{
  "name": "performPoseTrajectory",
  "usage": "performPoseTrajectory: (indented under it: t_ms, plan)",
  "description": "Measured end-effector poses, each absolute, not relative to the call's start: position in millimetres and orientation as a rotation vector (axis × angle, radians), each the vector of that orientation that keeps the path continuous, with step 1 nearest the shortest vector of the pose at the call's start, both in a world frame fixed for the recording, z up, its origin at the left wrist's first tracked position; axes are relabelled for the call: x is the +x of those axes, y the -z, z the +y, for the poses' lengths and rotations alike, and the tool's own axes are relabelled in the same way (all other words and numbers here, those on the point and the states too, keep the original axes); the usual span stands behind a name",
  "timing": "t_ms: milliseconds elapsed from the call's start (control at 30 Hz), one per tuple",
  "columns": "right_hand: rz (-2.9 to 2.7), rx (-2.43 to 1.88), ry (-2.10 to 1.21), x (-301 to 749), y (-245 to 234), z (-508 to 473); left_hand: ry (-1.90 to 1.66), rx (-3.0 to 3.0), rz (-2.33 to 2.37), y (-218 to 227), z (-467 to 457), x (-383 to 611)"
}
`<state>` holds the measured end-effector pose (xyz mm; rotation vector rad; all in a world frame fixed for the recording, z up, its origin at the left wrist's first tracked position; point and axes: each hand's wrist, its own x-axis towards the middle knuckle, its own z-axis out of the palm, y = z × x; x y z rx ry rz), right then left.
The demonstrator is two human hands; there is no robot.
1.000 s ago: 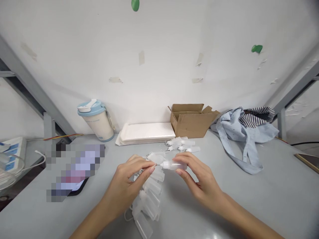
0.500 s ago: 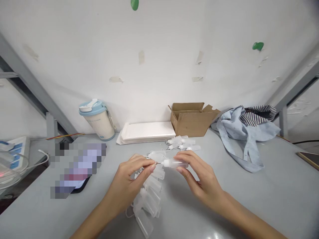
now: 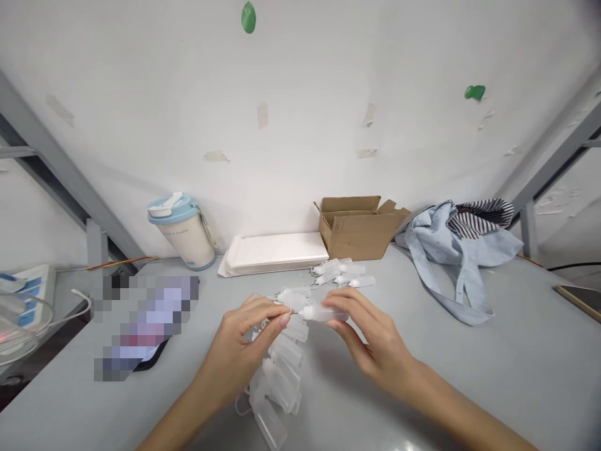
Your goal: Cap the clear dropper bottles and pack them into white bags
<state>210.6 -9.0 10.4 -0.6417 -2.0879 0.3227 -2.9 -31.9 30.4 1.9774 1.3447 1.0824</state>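
Note:
My right hand (image 3: 370, 335) pinches a small clear plastic bottle (image 3: 323, 312) with a white nozzle, held sideways above the grey table (image 3: 493, 369). My left hand (image 3: 244, 344) is closed at the nozzle end, fingertips pinched together on something too small to make out. Under and below the hands lies a string of several translucent bottles (image 3: 277, 382). A second small cluster of the same bottles (image 3: 340, 272) lies further back on the table.
A cardboard box (image 3: 359, 227) stands open at the back, a stack of white flat packets (image 3: 275, 252) left of it, then a cup with a blue lid (image 3: 183, 230). A phone (image 3: 145, 326) lies at the left. A blue cloth bag (image 3: 457, 250) lies right.
Both hands keep their grip and have hardly shifted; the view has swung slightly, and the bottle has moved a little left with the hands.

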Motion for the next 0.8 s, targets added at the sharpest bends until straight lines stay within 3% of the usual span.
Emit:
performPoseTrajectory:
  t_ms: [800]
  plan:
    - [-2.041,-0.531,-0.256,207,0,-13,-1.241,2.148,1.126,-20,-41,6]
